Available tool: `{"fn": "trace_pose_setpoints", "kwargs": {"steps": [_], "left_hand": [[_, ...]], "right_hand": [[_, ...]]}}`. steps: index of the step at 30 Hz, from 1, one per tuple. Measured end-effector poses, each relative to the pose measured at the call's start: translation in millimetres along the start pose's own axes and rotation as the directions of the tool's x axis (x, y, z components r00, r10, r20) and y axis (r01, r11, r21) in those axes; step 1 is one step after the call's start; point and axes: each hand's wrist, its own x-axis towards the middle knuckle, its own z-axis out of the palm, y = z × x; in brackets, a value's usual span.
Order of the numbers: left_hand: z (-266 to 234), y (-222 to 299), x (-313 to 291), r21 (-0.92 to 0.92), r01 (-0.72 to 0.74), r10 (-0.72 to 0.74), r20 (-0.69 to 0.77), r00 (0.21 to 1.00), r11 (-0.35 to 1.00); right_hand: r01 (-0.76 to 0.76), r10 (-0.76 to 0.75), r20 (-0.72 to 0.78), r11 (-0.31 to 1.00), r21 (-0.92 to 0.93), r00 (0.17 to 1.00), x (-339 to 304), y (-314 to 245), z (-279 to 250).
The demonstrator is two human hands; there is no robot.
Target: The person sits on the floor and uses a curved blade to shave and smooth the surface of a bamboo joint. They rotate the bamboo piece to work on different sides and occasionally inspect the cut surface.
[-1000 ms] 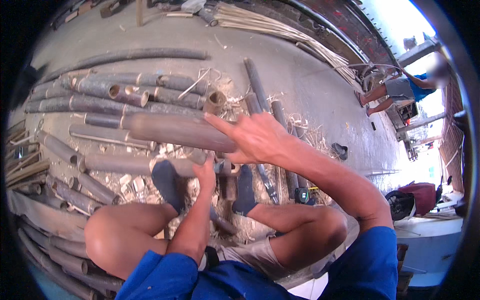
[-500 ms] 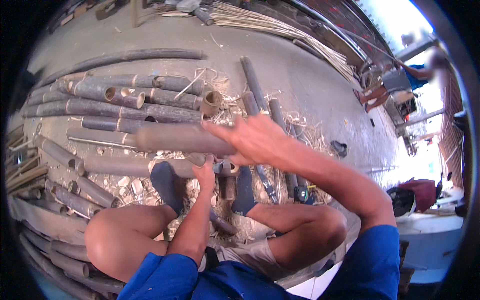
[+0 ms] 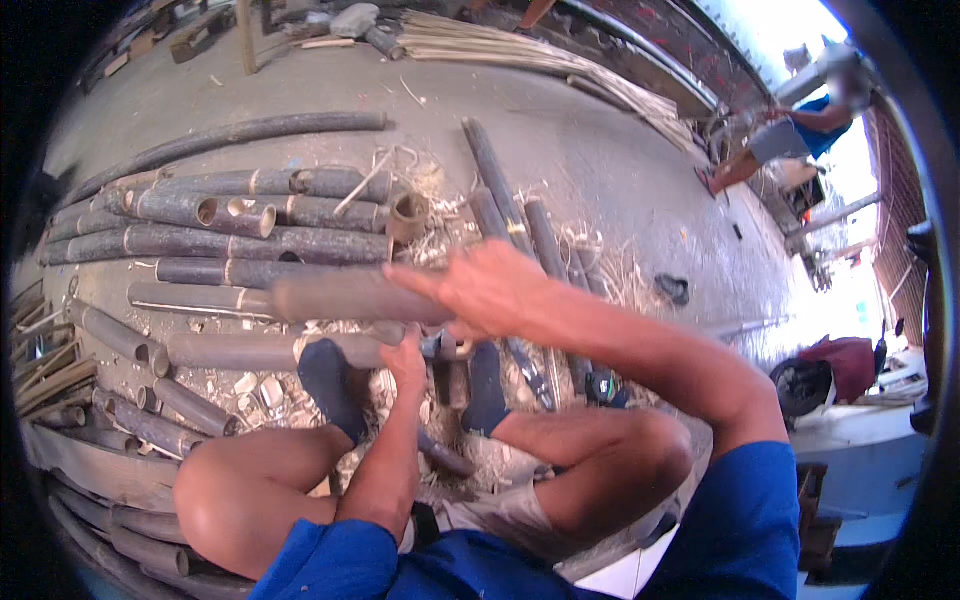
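A thick brown, club-like wooden cylinder [image 3: 345, 298], blurred by motion, is in my right hand [image 3: 492, 288], whose fingers wrap its right end. Below it my left hand [image 3: 404, 362] is closed round a chisel [image 3: 432, 346]; its greyish blade shows beside the fist, and the cylinder partly covers its upper end. The blade is at the right end of a brown bamboo pole [image 3: 235, 350] lying crosswise, near an opening in it. My dark-socked left foot [image 3: 327, 378] rests on this pole, and my right foot [image 3: 485, 390] is beside its end.
Several dark bamboo poles [image 3: 180, 243], some with cut holes, lie at the left. More poles [image 3: 545, 240] lie ahead to the right. Wood chips [image 3: 262, 392] and shavings cover the floor around my feet. A person [image 3: 790, 135] stands at the far right, near a parked motorbike [image 3: 835, 375].
The whole view has shifted slightly. Both hands keep their holds, with the wooden cylinder still above the left fist. The far person has changed posture.
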Motion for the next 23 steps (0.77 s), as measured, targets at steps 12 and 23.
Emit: {"fn": "trace_pose_setpoints", "kwargs": {"steps": [12, 23], "left_hand": [[-14.3, -25.0, 12.4, 0.112, -0.088, 0.083, 0.051, 0.995, 0.990], [-6.2, -15.8, 4.7, 0.092, 0.086, -0.089, 0.027, 0.996, 0.992]], "right_hand": [[0.051, -0.071, 0.130, 0.988, 0.147, 0.989, -5.9, -5.8, -6.3], [0.238, 0.086, -0.809, 0.933, 0.271, 0.582, 20.9, -18.3, -101.5]]}}
